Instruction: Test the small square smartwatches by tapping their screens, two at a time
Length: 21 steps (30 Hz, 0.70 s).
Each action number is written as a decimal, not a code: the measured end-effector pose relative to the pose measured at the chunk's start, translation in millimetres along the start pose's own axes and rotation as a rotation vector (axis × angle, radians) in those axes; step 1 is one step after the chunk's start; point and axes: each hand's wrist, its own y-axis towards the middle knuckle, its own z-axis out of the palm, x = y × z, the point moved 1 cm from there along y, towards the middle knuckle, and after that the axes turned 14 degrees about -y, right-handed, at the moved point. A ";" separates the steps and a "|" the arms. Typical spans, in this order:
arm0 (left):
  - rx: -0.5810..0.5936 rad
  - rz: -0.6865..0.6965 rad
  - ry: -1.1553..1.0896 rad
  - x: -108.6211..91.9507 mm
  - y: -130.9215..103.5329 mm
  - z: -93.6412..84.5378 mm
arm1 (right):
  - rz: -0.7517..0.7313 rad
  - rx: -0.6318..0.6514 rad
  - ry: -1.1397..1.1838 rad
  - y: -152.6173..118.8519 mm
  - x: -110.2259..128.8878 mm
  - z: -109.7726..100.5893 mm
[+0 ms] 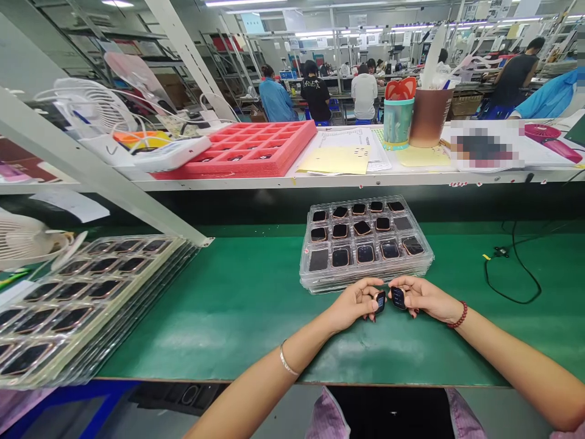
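Observation:
My left hand (359, 302) grips a small smartwatch body (379, 302) with a lit screen and no strap. In my right hand (423, 297) is another strapless smartwatch body (398, 297), pinched between thumb and fingers, with marks showing on its dark screen. Both are held close together, just above the green mat (256, 323). Right behind my hands stands a stack of clear plastic trays (315, 281). Its top tray carries several watch bodies (365, 253) in compartments, and two compartments, front left and right, show no watch.
A tall stack of filled watch trays (150, 305) occupies the left side. A black cable (512, 300) lies on the right. Along the shelf (338, 182) stand a red foam tray (283, 160), papers, a teal cup (397, 125) and a brown cup (429, 119). Several people sit farther back.

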 end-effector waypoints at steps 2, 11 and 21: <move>0.002 -0.002 0.006 0.3 0.3 0.4 | -0.006 -0.004 -0.020 0.3 -1.2 1.8; 0.009 0.004 0.019 -0.5 -0.6 1.4 | -0.034 0.008 -0.051 0.7 -2.1 3.8; 0.028 0.005 0.044 2.0 -0.1 -0.8 | -0.030 0.009 -0.086 1.0 -4.3 4.1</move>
